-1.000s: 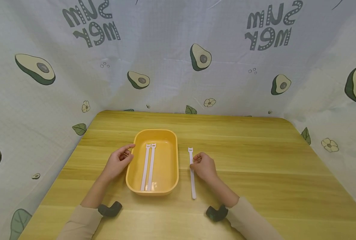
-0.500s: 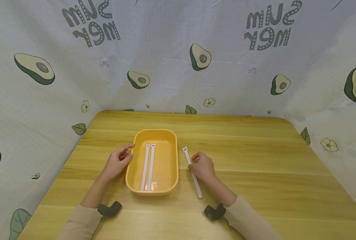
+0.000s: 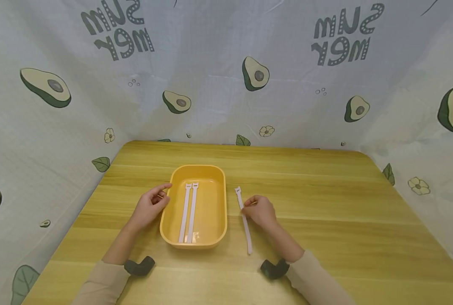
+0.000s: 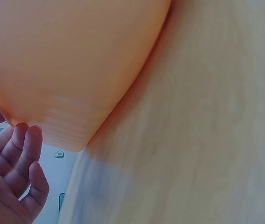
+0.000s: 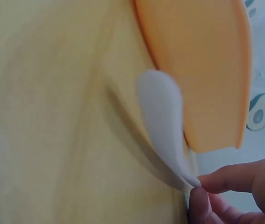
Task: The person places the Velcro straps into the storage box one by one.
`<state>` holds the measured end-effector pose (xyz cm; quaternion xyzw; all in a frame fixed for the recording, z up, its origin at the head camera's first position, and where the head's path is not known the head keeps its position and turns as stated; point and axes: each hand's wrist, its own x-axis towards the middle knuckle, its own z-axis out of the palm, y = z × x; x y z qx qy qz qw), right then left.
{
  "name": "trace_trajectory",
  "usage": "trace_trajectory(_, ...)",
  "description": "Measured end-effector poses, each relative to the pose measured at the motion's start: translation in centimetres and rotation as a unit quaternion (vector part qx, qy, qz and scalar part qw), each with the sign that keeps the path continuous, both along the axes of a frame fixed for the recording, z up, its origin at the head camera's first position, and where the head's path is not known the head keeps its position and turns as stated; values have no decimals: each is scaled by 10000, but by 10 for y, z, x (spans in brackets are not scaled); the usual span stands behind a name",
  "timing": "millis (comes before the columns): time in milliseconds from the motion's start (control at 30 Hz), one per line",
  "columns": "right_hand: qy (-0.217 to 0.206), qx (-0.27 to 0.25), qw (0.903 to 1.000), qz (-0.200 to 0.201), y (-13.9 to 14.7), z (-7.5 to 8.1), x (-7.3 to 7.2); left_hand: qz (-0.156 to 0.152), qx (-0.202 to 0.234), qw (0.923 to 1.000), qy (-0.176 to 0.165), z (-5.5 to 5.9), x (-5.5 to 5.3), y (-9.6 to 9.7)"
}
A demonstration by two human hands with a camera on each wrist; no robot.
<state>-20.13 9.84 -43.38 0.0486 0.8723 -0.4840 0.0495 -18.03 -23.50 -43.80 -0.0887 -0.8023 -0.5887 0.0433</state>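
Observation:
My left hand (image 3: 148, 207) holds the left rim of a yellow plastic tray (image 3: 218, 203), its curled fingertips (image 4: 32, 135) against the outer wall in the left wrist view. Two white cable ties (image 3: 190, 216), flat straps with slotted heads, lie side by side in the tray, heads at the far end. To the right of the tray, my right hand (image 3: 262, 211) pinches a third white cable tie (image 3: 246, 228) near its middle between thumb and fingers. Its slotted head points away from me. The right wrist view shows its rounded tail bending up off the table, with a shadow beneath.
The tray stands on a wood-grain table (image 3: 325, 203), left of its middle. A pale curtain (image 3: 218, 114) with avocado prints hangs along the back and both sides. Dark curved pieces (image 3: 275, 269) sit at both wrists.
The tie in my right hand first swung its head left toward the tray, then turned partway back. The left hand, the tray and the two ties inside stay where they were.

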Motion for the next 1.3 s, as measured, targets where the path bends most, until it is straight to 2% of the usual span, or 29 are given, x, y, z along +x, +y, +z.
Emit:
trace_trajectory(167, -339, -992, 9945, -66, 2, 1, -3, 29, -7, 10000, -37, 0, 0, 0)
trace_trajectory(333, -753, -1568, 9848, -10, 5, 3, -4, 45, -23, 10000, -44, 0, 0, -1)
trace_trajectory(500, -1130, -1589, 9808, 69, 6, 9, -4, 51, -10, 10000, -37, 0, 0, -1)
trace_trajectory(600, -1218, -1655, 9786, 137, 6, 13, -4, 33, 1, 10000, -43, 0, 0, -1)
trace_trajectory(967, -1219, -2344, 9641, 275, -1, 33, -5, 8, 41, 10000, -61, 1, 0, -1)
trace_trajectory(1300, -1162, -2548, 9584, 545, -9, 45, -5, 44, -37, 10000, -41, 1, -1, -1)
